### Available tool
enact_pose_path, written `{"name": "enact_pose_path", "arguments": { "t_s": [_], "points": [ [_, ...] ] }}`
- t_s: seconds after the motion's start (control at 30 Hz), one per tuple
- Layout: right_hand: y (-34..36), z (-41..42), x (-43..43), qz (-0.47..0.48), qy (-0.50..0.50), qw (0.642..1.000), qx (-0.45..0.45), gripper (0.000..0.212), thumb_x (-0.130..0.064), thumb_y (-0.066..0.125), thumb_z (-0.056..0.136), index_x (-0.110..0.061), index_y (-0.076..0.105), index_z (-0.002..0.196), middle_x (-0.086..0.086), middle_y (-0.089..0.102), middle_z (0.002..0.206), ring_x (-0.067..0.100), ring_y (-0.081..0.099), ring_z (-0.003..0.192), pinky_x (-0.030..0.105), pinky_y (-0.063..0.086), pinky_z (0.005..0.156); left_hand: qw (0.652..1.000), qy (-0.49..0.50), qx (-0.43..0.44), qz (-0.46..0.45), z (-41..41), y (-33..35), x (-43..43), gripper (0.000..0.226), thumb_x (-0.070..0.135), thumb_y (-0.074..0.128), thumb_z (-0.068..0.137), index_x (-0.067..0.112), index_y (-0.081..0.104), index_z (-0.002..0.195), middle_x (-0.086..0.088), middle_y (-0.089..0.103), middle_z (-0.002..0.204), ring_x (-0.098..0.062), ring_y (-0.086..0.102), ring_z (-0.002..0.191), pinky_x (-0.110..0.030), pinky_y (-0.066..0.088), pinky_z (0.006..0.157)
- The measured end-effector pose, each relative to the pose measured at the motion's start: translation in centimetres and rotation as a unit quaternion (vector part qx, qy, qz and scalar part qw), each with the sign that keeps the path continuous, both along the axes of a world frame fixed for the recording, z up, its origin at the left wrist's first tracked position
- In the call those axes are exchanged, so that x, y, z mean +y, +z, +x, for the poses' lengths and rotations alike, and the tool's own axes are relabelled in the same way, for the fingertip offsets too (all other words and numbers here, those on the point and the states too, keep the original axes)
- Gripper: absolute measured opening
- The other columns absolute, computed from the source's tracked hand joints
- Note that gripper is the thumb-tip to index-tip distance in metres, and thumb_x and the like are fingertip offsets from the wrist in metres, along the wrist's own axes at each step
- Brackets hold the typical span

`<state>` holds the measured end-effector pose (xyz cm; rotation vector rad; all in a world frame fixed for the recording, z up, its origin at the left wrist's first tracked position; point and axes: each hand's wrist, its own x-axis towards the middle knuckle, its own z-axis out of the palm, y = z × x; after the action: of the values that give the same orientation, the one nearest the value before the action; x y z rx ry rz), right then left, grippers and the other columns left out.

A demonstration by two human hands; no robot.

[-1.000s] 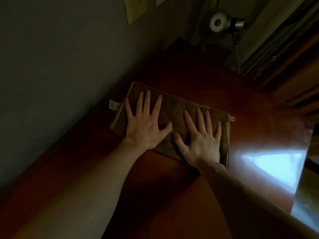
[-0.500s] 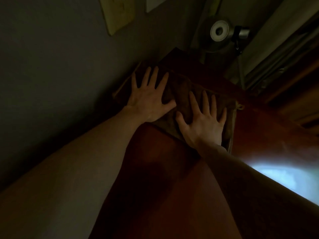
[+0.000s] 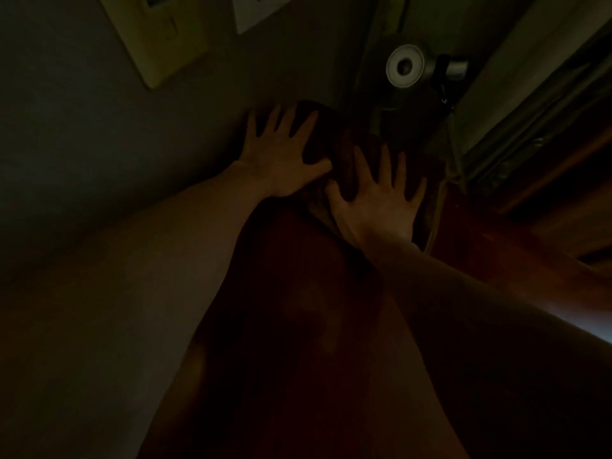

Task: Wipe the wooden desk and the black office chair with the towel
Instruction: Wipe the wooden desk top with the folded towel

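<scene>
The left grip lies flat with fingers spread, pressing the towel onto the dim worktop beside the wall. The towel runs from under it toward 4 o'clock, where the right grip, also spread flat, presses its other end. A fan stands at 12 o'clock.

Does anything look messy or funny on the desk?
Only a small thing: the towel is humped into a ridge between the left hand and the right hand, not lying flat, at the far corner of the desk by the wall. Nothing looks spilled or broken, though the picture is very dark.
</scene>
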<state>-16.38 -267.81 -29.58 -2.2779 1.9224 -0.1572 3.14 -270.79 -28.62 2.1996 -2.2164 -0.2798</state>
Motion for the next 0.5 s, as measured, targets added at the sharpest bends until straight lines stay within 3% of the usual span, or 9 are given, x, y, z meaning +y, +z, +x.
{"name": "enact_pose_path", "arguments": {
  "t_s": [0.2,0.37,0.5],
  "points": [
    [0.3,0.7,-4.1,0.008,0.017,1.000,0.000,0.078,-0.078,0.017,0.093,-0.043,0.008,0.163,0.002,0.002,0.173,0.029,-0.005,0.159,0.066,-0.006,0.121,1.000,0.025,-0.001,-0.002,-0.5,0.3,-2.1,0.091,0.084,0.018,0.092,0.033,-0.006,0.164,-0.010,-0.004,0.173,-0.031,-0.007,0.158,-0.058,-0.008,0.124],
    [0.1,0.2,-4.2,0.003,0.054,0.999,0.007,0.073,-0.074,0.017,0.096,-0.046,0.005,0.162,0.001,-0.001,0.174,0.028,-0.009,0.159,0.065,-0.009,0.122,0.996,0.038,-0.078,-0.018,-2.3,1.1,-0.7,0.073,0.066,0.011,0.103,0.029,-0.004,0.164,-0.010,-0.005,0.173,-0.028,-0.007,0.159,-0.060,-0.005,0.124],
    [0.2,-1.3,-1.5,0.007,0.111,0.994,0.002,0.078,-0.078,0.010,0.089,-0.049,0.008,0.161,-0.003,0.000,0.174,0.025,-0.009,0.159,0.062,-0.012,0.121,0.999,-0.021,-0.030,-0.004,-2.9,0.9,2.7,0.066,0.058,0.017,0.107,0.032,-0.001,0.164,-0.005,-0.010,0.173,-0.024,-0.013,0.158,-0.057,-0.005,0.125]
  ]
}}
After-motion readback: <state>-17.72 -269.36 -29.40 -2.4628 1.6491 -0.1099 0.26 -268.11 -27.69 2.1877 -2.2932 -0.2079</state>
